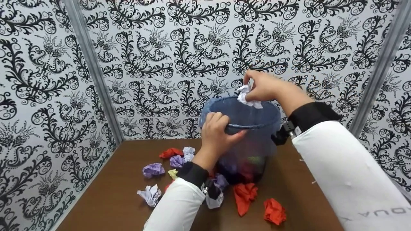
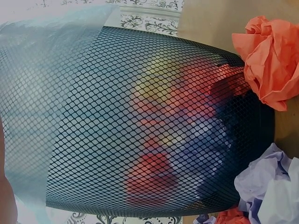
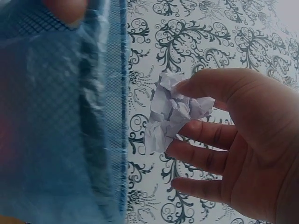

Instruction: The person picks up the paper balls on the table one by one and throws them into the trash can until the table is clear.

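A crumpled white paper ball (image 1: pixel 248 96) sits pinched between the thumb and fingertips of the right hand (image 1: pixel 264 86), held just above the far rim of a black wire-mesh wastebasket lined with a blue plastic bag (image 1: pixel 257 119). In the right wrist view the same paper ball (image 3: pixel 170 112) is caught between the thumb and the index finger, while the other fingers (image 3: pixel 201 158) lie loosely spread below it; the bag-covered rim stands just beside it. The left hand (image 1: pixel 219 133) grips the near rim of the basket, fingers curled over the edge and thumb along the outside. Through the mesh in the left wrist view, red, yellow and dark crumpled papers show inside the basket (image 2: pixel 140 126).

The basket stands on a brown wooden tabletop (image 1: pixel 122 192). Around its base lie more crumpled paper balls — red ones (image 1: pixel 244 196) at the front, with another red ball (image 1: pixel 274 211) near it, purple ones (image 1: pixel 153 169) to the left, a white one (image 1: pixel 149 194) nearer the table's edge, and a red one (image 1: pixel 170 152) further back.

The table sits in a booth — walls papered in white with black floral scrollwork (image 1: pixel 192 48), joined at the corners by grey metal posts (image 1: pixel 93 70). Both arms wear white sleeves with black cuffs (image 1: pixel 192 173).
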